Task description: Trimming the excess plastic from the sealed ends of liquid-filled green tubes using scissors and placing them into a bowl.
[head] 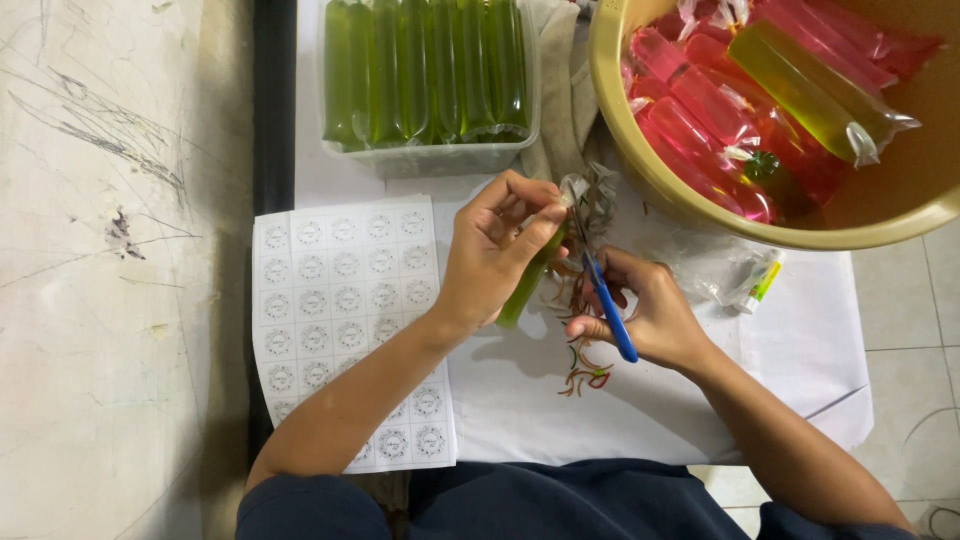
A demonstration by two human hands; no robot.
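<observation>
My left hand [495, 250] grips a long green ice pop tube [527, 285] in clear plastic, holding it near its knotted top end. My right hand [645, 315] holds blue-handled scissors [605, 300], their blades up at the tube's plastic tail beside my left fingertips. Below the hands, small red and green rubber-band scraps [585, 375] lie on the white sheet [800, 340].
A clear tub of several green tubes [425, 75] stands at the top. A yellow basin [700, 205] with red and yellow-green tubes sits top right. A sheet of round stickers [345, 310] lies at left. A crumpled clear bag [715, 270] lies beside the basin. A scratched wall is far left.
</observation>
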